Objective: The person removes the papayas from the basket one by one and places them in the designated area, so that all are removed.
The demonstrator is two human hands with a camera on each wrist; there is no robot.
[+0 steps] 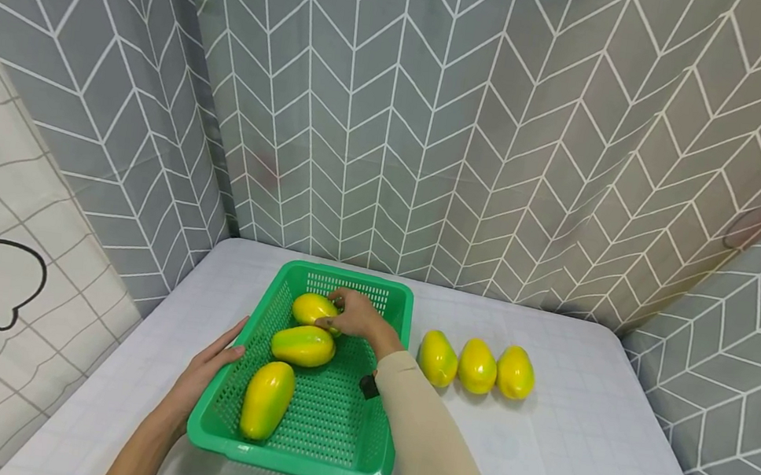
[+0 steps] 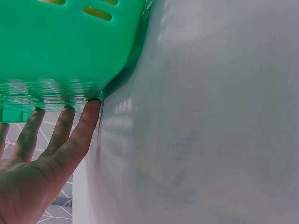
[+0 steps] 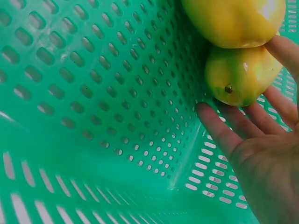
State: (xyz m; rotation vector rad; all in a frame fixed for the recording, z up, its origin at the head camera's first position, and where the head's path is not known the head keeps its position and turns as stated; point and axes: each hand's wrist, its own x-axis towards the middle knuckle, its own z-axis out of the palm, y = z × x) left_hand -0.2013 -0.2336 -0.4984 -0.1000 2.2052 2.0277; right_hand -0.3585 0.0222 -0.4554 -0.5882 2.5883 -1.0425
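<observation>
A green plastic basket (image 1: 295,465) holds three yellow-green papayas. My right hand (image 1: 358,316) reaches inside and grips the far papaya (image 1: 313,309), thumb on the near side and fingers round its end. In the right wrist view this papaya (image 3: 240,74) lies between my fingers and the basket wall. A second papaya (image 1: 303,345) lies close beside it; a third papaya (image 1: 268,400) rests near the front left corner. Along the basket's left outer side, my left hand (image 1: 203,370) presses with fairly straight fingers. The left wrist view shows its fingertips (image 2: 93,105) touching the basket's lower side.
Three more papayas (image 1: 477,366) stand in a row on the white table (image 1: 582,452), right of the basket. Grey patterned curtains (image 1: 396,113) enclose the back and sides. The basket's right half shows its bare perforated floor.
</observation>
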